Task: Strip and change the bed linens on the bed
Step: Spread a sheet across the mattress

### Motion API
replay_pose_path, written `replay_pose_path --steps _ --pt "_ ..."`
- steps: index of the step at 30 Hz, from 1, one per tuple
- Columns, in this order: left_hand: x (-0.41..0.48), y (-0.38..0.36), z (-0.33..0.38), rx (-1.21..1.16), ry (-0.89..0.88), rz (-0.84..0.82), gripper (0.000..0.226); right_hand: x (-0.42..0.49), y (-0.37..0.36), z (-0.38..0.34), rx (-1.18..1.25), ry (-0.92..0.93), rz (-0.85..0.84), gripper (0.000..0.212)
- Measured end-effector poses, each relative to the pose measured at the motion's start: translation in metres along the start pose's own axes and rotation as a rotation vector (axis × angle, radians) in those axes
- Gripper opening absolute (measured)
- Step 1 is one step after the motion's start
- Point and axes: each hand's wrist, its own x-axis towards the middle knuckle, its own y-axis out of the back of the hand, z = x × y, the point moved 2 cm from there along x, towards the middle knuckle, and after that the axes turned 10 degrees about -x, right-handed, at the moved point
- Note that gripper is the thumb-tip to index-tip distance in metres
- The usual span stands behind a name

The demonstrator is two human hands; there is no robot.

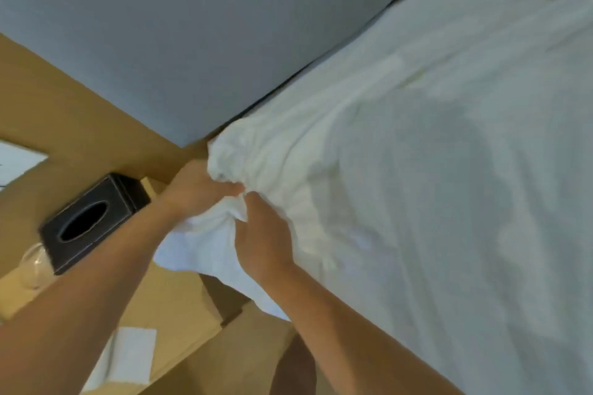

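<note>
Showing both hands at the head-end corner, beside the grey headboard: left hand and right hand each close a clenched grip on the bunched corner of the white bed sheet. Fingertips buried in folds; mattress hidden.

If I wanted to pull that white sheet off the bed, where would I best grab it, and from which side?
Probably its bunched corner beside the grey headboard, coming from the bed's side edge. There the white sheet gathers into thick folds that are easy to clutch; its flat middle offers little. The left hand and right hand both grip it there.
</note>
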Motion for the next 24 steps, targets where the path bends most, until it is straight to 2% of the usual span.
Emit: replay_pose_path --steps 2,4,5,8,10,12,14,17,21,23,24 --pt "0.032 -0.021 -0.027 0.143 0.054 -0.055 0.017 0.020 -0.021 0.029 -0.003 -0.098 -0.058 0.032" --pt "0.061 -0.043 -0.049 0.174 0.101 -0.134 0.032 0.034 -0.030 0.056 -0.211 -0.136 -0.111 0.036" --pt "0.072 -0.051 -0.055 0.162 0.105 -0.134 0.032 0.041 -0.033 0.067 -0.255 -0.175 -0.115 0.033" --pt "0.085 -0.045 -0.054 0.080 -0.001 -0.044 0.017 0.056 -0.035 0.054 -0.141 -0.194 0.005 0.016" --pt "0.091 -0.016 -0.038 -0.019 -0.083 0.049 0.009 0.072 -0.033 0.021 -0.075 -0.088 0.158 0.011" --pt "0.104 0.025 -0.013 -0.081 -0.159 0.113 0.016 0.095 -0.026 -0.017 0.000 0.020 0.288 0.010" --pt "0.118 0.062 0.012 -0.091 -0.191 0.155 0.019 0.122 -0.019 -0.045 0.089 0.054 0.329 0.006" --pt "0.145 0.076 0.015 0.143 -0.119 0.095 0.016 0.151 -0.026 -0.047 0.043 0.001 0.205 0.019" --pt "0.165 0.028 -0.036 0.528 0.079 -0.012 0.061 0.148 -0.047 0.011 -0.233 -0.130 -0.091 0.034" --pt "0.172 0.002 -0.056 0.586 0.089 0.028 0.075 0.143 -0.043 0.041 -0.296 -0.173 -0.070 0.038" --pt "0.173 -0.007 -0.060 0.606 0.044 0.100 0.077 0.141 -0.035 0.054 -0.318 -0.204 0.005 0.040"
